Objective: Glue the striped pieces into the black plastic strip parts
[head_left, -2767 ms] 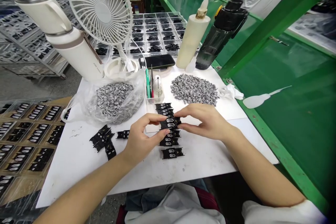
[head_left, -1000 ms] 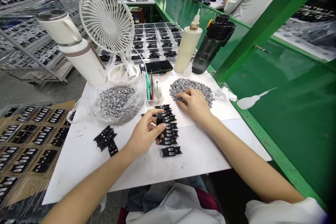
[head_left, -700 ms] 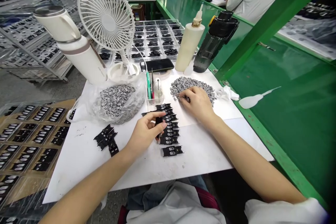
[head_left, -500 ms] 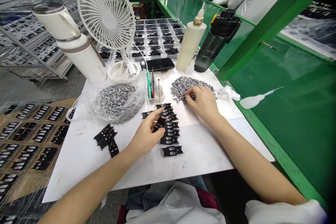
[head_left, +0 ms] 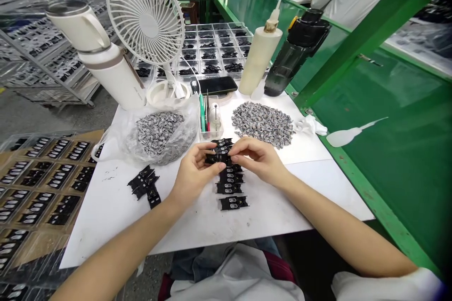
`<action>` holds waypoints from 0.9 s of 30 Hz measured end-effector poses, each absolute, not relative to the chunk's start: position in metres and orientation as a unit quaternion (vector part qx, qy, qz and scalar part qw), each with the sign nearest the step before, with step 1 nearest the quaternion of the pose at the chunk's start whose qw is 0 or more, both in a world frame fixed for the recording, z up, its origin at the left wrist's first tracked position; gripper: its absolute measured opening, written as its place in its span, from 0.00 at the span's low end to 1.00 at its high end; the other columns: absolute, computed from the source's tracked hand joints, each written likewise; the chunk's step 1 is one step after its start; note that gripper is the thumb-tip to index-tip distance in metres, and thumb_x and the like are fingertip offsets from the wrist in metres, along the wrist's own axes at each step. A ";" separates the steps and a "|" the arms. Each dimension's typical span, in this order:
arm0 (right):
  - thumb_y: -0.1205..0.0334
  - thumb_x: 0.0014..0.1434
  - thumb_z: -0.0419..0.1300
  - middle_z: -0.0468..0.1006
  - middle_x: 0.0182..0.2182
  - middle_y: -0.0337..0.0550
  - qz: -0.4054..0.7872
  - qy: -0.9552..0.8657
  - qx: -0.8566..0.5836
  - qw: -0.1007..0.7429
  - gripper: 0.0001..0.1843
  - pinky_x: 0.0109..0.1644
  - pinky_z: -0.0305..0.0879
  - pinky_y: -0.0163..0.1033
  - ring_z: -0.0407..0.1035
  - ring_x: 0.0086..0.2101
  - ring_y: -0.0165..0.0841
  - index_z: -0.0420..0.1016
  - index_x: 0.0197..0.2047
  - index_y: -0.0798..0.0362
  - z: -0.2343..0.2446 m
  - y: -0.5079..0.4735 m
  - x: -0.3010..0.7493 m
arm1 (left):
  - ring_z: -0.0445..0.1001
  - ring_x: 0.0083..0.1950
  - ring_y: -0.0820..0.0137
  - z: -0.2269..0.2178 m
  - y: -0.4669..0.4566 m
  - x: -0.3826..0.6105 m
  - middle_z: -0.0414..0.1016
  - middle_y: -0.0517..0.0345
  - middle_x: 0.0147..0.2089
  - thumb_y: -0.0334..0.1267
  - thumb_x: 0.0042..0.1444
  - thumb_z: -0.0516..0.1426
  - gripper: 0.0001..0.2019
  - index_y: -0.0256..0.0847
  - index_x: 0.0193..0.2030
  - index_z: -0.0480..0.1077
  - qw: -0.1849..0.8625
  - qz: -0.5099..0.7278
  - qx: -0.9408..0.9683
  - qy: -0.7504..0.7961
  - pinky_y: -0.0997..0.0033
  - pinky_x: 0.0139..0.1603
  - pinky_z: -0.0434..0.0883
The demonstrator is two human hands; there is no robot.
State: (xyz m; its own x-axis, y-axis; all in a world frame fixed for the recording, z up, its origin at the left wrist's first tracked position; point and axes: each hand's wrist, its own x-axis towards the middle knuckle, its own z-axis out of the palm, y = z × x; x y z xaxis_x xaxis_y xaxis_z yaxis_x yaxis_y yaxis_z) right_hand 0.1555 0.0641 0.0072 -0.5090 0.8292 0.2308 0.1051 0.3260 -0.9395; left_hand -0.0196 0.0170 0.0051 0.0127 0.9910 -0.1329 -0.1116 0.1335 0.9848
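My left hand [head_left: 193,171] grips a small black plastic part [head_left: 213,159] between thumb and fingers, above the middle of the table. Against that part's right end, my right hand [head_left: 259,160] is closed in a pinch; whatever lies between its fingertips is too small to make out. Beneath and in front of both hands runs a column of similar black parts [head_left: 230,188], with light oval pieces set in them. One such part [head_left: 234,203] lies apart, nearer the table's front edge. Behind my right hand spreads a loose pile of small grey pieces [head_left: 263,122].
A clear plastic bag [head_left: 185,143] of grey pieces stands left of centre, with black parts [head_left: 144,183] before it. Behind are a tool box [head_left: 212,131], phone [head_left: 217,85], fan [head_left: 148,26], white flask [head_left: 109,75], squeeze bottle [head_left: 259,61] and dark bottle [head_left: 294,56]. A green frame [head_left: 353,51] borders the right.
My right hand has left the grey pile and moved left and nearer, meeting the black part in my left hand. My left hand still holds that part.
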 end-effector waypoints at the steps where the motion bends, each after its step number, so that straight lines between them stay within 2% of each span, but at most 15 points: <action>1: 0.64 0.53 0.60 0.72 0.31 0.41 0.496 -0.712 -0.330 0.370 0.04 0.33 0.69 0.35 0.70 0.30 0.28 0.73 0.34 0.53 0.008 0.062 0.155 | 0.73 0.38 0.72 0.006 0.018 -0.020 0.73 0.59 0.36 0.37 0.43 0.63 0.22 0.42 0.46 0.64 0.565 0.508 0.414 0.501 0.73 0.39 0.71; 4: 0.62 0.52 0.60 0.73 0.28 0.39 0.548 -0.684 -0.335 0.344 0.05 0.31 0.70 0.35 0.71 0.27 0.28 0.72 0.34 0.54 0.008 0.057 0.151 | 0.72 0.31 0.76 0.008 0.019 -0.021 0.70 0.65 0.28 0.38 0.47 0.61 0.22 0.44 0.49 0.61 0.564 0.534 0.392 0.493 0.75 0.34 0.72; 6: 0.62 0.52 0.61 0.74 0.27 0.38 0.555 -0.680 -0.340 0.338 0.05 0.32 0.70 0.34 0.71 0.27 0.28 0.72 0.33 0.54 0.007 0.054 0.148 | 0.72 0.30 0.75 0.010 0.019 -0.021 0.70 0.63 0.30 0.40 0.49 0.60 0.20 0.45 0.50 0.62 0.555 0.527 0.410 0.496 0.75 0.31 0.73; 10: 0.62 0.51 0.62 0.75 0.27 0.39 0.534 -0.664 -0.372 0.369 0.06 0.33 0.70 0.35 0.71 0.28 0.28 0.72 0.32 0.54 0.007 0.053 0.146 | 0.72 0.30 0.73 0.010 0.015 -0.020 0.73 0.56 0.36 0.43 0.50 0.58 0.14 0.40 0.43 0.69 0.544 0.489 0.448 0.514 0.72 0.29 0.74; 13: 0.62 0.50 0.62 0.75 0.28 0.38 0.522 -0.647 -0.383 0.401 0.05 0.34 0.69 0.36 0.71 0.28 0.28 0.73 0.33 0.53 0.008 0.055 0.148 | 0.72 0.32 0.72 0.008 0.013 -0.018 0.73 0.56 0.36 0.40 0.47 0.60 0.21 0.40 0.48 0.65 0.557 0.473 0.464 0.501 0.72 0.33 0.74; 15: 0.63 0.51 0.62 0.75 0.30 0.39 0.516 -0.648 -0.376 0.415 0.05 0.35 0.70 0.37 0.71 0.30 0.29 0.73 0.34 0.52 0.008 0.056 0.150 | 0.72 0.35 0.73 0.007 0.011 -0.016 0.72 0.56 0.39 0.36 0.45 0.62 0.26 0.42 0.53 0.61 0.559 0.457 0.487 0.491 0.72 0.38 0.73; 17: 0.64 0.51 0.61 0.75 0.32 0.40 0.490 -0.670 -0.363 0.424 0.04 0.38 0.70 0.38 0.71 0.33 0.30 0.73 0.33 0.52 0.009 0.057 0.150 | 0.72 0.37 0.73 0.006 0.010 -0.015 0.72 0.54 0.42 0.33 0.46 0.60 0.27 0.43 0.55 0.59 0.541 0.438 0.519 0.496 0.72 0.41 0.72; 19: 0.65 0.51 0.61 0.74 0.32 0.41 0.444 -0.704 -0.358 0.423 0.03 0.38 0.69 0.37 0.70 0.35 0.31 0.74 0.32 0.51 0.009 0.057 0.151 | 0.71 0.36 0.75 0.005 0.009 -0.015 0.71 0.54 0.44 0.32 0.48 0.58 0.26 0.45 0.55 0.60 0.512 0.431 0.544 0.506 0.73 0.40 0.71; 22: 0.64 0.52 0.61 0.74 0.30 0.41 0.398 -0.738 -0.371 0.400 0.03 0.34 0.69 0.36 0.70 0.31 0.30 0.74 0.32 0.52 0.009 0.056 0.150 | 0.69 0.32 0.77 0.006 0.007 -0.015 0.69 0.55 0.47 0.31 0.49 0.57 0.25 0.46 0.55 0.60 0.478 0.441 0.561 0.512 0.74 0.38 0.71; 27: 0.64 0.53 0.60 0.75 0.30 0.41 0.355 -0.763 -0.371 0.392 0.04 0.34 0.69 0.36 0.70 0.30 0.30 0.72 0.34 0.52 0.007 0.052 0.150 | 0.69 0.29 0.76 0.006 0.005 -0.016 0.72 0.56 0.42 0.34 0.49 0.57 0.26 0.46 0.56 0.60 0.424 0.411 0.600 0.539 0.72 0.36 0.70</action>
State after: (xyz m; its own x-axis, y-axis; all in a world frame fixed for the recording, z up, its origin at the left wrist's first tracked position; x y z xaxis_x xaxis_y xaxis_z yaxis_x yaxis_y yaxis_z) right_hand 0.1497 0.0516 0.0067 -0.4170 0.8452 0.3343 0.2883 0.4718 -0.8332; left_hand -0.0161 0.0047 0.0061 0.0803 0.9961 0.0352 0.2984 -0.0577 0.9527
